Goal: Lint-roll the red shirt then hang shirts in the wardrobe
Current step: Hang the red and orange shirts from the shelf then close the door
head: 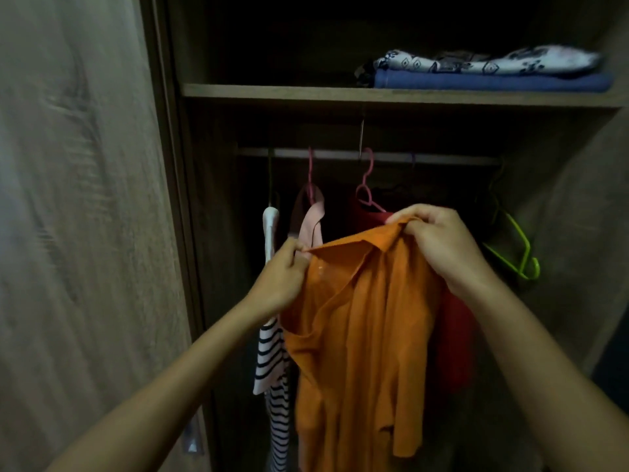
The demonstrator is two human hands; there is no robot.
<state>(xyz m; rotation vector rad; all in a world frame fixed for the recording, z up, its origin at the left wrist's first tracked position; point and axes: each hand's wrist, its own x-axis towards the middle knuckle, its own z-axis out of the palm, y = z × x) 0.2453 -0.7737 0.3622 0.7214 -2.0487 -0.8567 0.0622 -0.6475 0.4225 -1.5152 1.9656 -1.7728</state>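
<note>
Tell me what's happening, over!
Left hand and right hand both gripping orange shirt by its collar. Red shirt hanging behind. Green hangers empty.

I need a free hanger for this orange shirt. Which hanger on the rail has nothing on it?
The lime-green hanger at the far right end of the rail hangs bare; the pink hangers already carry garments.

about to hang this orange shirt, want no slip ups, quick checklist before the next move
1. Left hand grips the orange shirt at the collar: ok.
2. Right hand grips the collar too: ok.
3. Hanger inside the orange shirt: cannot tell.
4. Spare green hanger on the rail: ok.
5. Free rail space right of the red shirt: ok.
6. Wardrobe door open: ok.
</note>
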